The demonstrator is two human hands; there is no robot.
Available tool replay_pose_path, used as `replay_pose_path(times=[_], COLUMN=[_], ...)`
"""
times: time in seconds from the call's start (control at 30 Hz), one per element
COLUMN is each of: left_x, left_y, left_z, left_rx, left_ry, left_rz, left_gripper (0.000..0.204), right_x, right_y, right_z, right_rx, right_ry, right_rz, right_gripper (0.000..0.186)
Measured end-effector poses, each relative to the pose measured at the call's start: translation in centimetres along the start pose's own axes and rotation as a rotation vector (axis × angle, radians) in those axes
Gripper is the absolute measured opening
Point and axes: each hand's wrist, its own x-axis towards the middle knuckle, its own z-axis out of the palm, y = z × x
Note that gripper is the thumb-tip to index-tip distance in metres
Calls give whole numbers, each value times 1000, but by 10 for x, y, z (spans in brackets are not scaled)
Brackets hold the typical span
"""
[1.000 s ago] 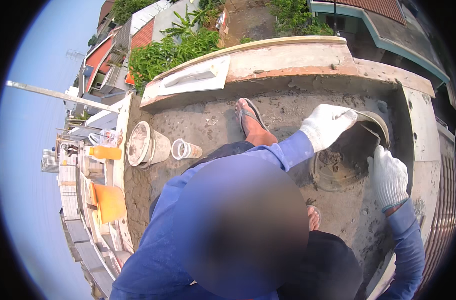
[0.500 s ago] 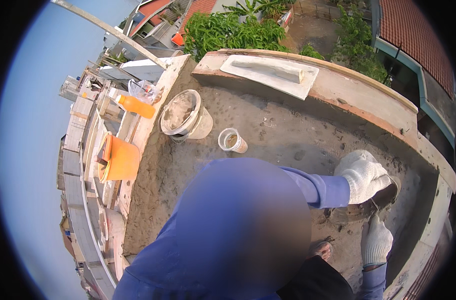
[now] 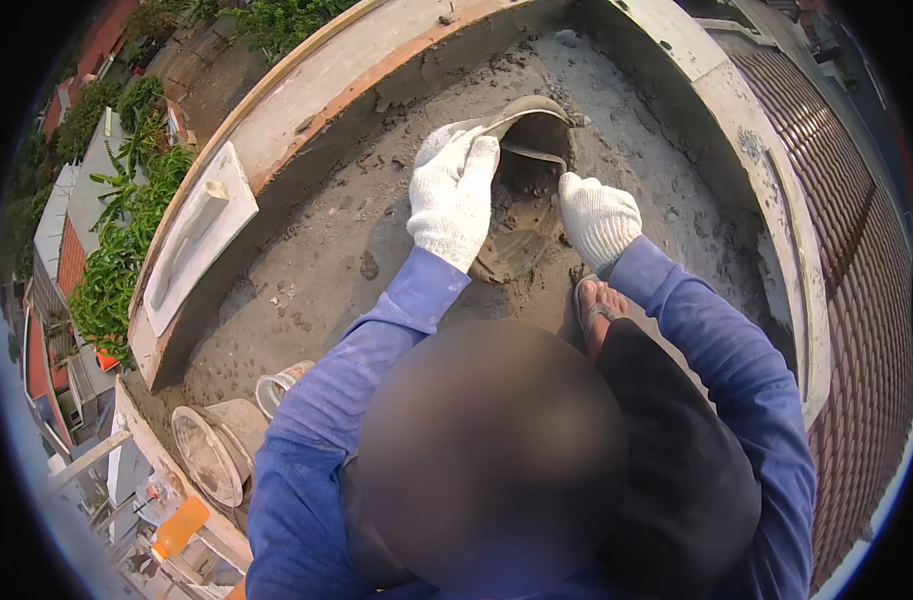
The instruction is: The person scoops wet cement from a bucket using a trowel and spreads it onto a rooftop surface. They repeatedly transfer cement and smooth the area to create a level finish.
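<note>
My left hand (image 3: 454, 195), in a white knitted glove, grips the side of a grey, mortar-stained round container (image 3: 531, 108). It is tilted, its dark hollow facing my right hand. My right hand (image 3: 598, 220), gloved alike, is closed in a fist at the end of a thin bent metal rod (image 3: 534, 155) that crosses the container's mouth. Whether the rod is a tool's shank or the container's wire handle, I cannot tell. Wet grey mortar (image 3: 521, 250) lies just below the container, between my hands.
A low wall (image 3: 776, 230) curves around the rough cement floor (image 3: 326, 230). On its left part lies a white float (image 3: 201, 235). A mortar-stained bucket (image 3: 216, 450) and clear cup (image 3: 276, 390) stand lower left, near an orange bottle (image 3: 179, 528). My sandalled foot (image 3: 601, 305) is close by.
The view has swung right, bringing both hands to the upper middle. My left hand still grips the container, whose hollow now shows more. The buckets and float have shifted left in view.
</note>
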Motion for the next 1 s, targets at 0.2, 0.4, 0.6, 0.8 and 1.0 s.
replay_pose_path(times=[0.2,0.4,0.6,0.8,1.0], left_x=[-26,-47,-55,-62,-70], left_y=[1,-6,2,-6,10], left_z=[-21,-40,-36,-31,-2], left_rx=[115,218,157,296,82], left_ry=[-274,-299,-215,21,197], left_rz=[-24,121,-61,-54,-24], left_gripper=[34,38,38,36,36], right_x=[-33,-34,-39,-62,-103], right_y=[-10,17,11,-7,21], right_z=[11,2,27,43,39], right_rx=[102,769,906,1368,1167], right_ry=[-492,-979,-955,-871,-369], right_rz=[-6,288,94,-11,-146], right_gripper=[38,58,60,48,37])
